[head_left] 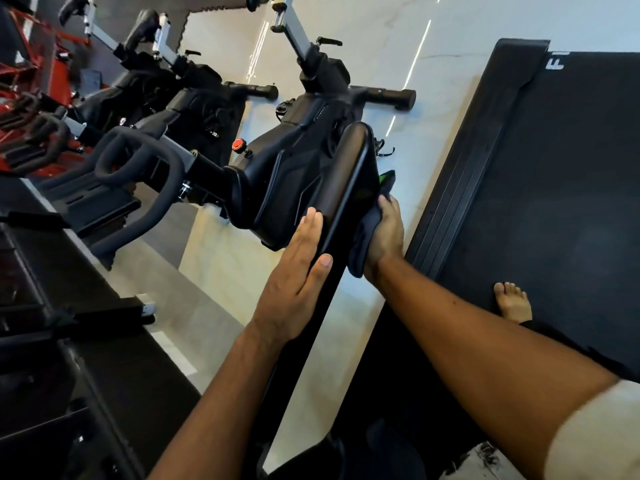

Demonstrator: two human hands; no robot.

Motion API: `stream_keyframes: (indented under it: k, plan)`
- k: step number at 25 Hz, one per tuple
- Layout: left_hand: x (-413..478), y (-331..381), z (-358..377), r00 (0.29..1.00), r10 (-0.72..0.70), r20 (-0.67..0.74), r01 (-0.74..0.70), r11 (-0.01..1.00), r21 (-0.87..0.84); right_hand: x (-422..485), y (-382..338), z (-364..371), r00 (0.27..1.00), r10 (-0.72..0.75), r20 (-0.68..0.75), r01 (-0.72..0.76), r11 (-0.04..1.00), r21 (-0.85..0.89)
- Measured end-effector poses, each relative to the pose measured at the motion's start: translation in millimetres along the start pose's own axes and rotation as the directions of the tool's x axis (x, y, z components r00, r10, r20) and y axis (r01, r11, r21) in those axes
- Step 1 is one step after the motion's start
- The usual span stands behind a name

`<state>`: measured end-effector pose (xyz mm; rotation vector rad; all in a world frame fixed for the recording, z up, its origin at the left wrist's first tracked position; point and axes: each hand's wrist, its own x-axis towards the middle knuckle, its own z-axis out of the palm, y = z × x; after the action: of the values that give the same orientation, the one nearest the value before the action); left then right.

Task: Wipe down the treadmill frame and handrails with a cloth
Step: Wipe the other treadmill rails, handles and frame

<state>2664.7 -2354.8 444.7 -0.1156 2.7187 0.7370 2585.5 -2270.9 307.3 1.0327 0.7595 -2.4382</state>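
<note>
A black treadmill handrail [349, 178] runs from the bottom of the view up to a rounded end at the centre. My left hand [298, 275] lies flat along its left side, fingers straight and the thumb on top of the rail. My right hand [384, 237] grips a dark cloth [360, 244] with a green edge and presses it against the rail's right side. The treadmill belt [561, 188] stretches away on the right, with a bare foot [512, 301] standing on it.
Several black exercise bikes [277, 157] stand in a row on the pale tiled floor [346, 64] to the left of the treadmill. Red gym equipment [31, 98] sits at the far left. A dark machine frame [52, 323] fills the lower left.
</note>
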Motion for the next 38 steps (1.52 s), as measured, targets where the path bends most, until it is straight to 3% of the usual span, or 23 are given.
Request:
stream_keyframes:
  k: [2, 5, 8, 10, 12, 13, 16, 18, 19, 21, 25, 27, 29, 33, 35, 36, 38]
  plan:
    - [-4.6, -1.5, 1.1, 1.0, -0.024, -0.004, 0.024, 1.0, 0.001, -17.2, 31.5, -18.6, 0.998, 0.053, -0.015, -0.055, 0.992, -0.113]
    - [-11.7, -5.6, 2.5, 0.998, -0.057, -0.011, 0.057, 0.998, 0.006, -30.5, 48.6, -33.5, 0.989, 0.14, 0.052, -0.137, 0.989, -0.061]
    - [-21.2, -6.9, 1.1, 0.996, -0.084, -0.018, 0.084, 0.996, -0.007, -11.8, 29.9, -12.4, 1.0, -0.005, -0.008, 0.005, 1.0, -0.02]
    - [-30.8, -8.9, 2.3, 0.994, -0.105, -0.024, 0.105, 0.994, -0.018, -38.0, 60.9, -30.5, 0.997, 0.072, 0.034, -0.067, 0.988, -0.139]
    - [-41.2, -12.1, 4.5, 0.992, -0.125, -0.029, 0.124, 0.992, -0.018, -55.3, 74.2, -43.3, 0.991, 0.081, 0.102, -0.069, 0.991, -0.117]
    - [-44.5, -14.3, 5.0, 0.991, -0.131, -0.029, 0.13, 0.991, -0.015, -44.1, 65.2, -41.6, 0.995, 0.087, 0.051, -0.082, 0.992, -0.099]
    - [-54.0, -19.0, 6.8, 0.989, -0.14, -0.038, 0.14, 0.99, -0.022, -18.2, 38.3, -11.1, 0.998, -0.066, 0.013, 0.066, 0.998, -0.007]
    - [-61.7, -20.8, 8.6, 0.989, -0.135, -0.065, 0.132, 0.99, -0.042, -38.1, 75.6, -34.9, 0.999, 0.01, 0.032, -0.005, 0.988, -0.153]
    - [-64.7, -21.4, 9.2, 0.988, -0.134, -0.074, 0.13, 0.99, -0.052, -55.7, 97.3, -46.3, 0.993, 0.028, 0.111, -0.009, 0.987, -0.163]
    - [-68.8, -26.1, 11.7, 0.988, -0.134, -0.078, 0.128, 0.989, -0.069, -50.9, 93.0, -50.4, 0.995, 0.083, 0.056, -0.076, 0.991, -0.114]
    - [-82.2, -31.0, 10.9, 0.986, -0.147, -0.078, 0.143, 0.988, -0.057, -36.1, 82.4, -37.1, 1.0, 0.007, 0.026, -0.005, 0.996, -0.089]
    - [-88.4, -31.2, 10.7, 0.985, -0.156, -0.08, 0.151, 0.987, -0.055, -60.8, 122.2, -58.4, 0.987, 0.115, 0.116, -0.095, 0.981, -0.167]
    - [-93.3, -34.0, 9.5, 0.984, -0.165, -0.072, 0.161, 0.986, -0.053, -62.8, 112.6, -57.9, 0.974, 0.217, 0.061, -0.208, 0.97, -0.127]
    - [-101.9, -37.2, 11.0, 0.984, -0.165, -0.073, 0.162, 0.986, -0.042, -50.7, 122.7, -52.6, 0.988, 0.149, -0.035, -0.152, 0.983, -0.106]
    - [-107.0, -38.2, 12.5, 0.982, -0.169, -0.082, 0.166, 0.985, -0.041, -85.7, 156.3, -67.1, 0.968, 0.241, 0.067, -0.231, 0.964, -0.131]
    - [-109.0, -39.2, 12.6, 0.982, -0.17, -0.084, 0.167, 0.985, -0.039, -91.9, 157.0, -67.0, 0.963, 0.27, 0.018, -0.269, 0.962, -0.038]
    - [-112.9, -40.6, 12.2, 0.981, -0.174, -0.087, 0.172, 0.984, -0.037, -51.2, 147.5, -77.1, 0.96, 0.28, 0.016, -0.277, 0.955, -0.109]
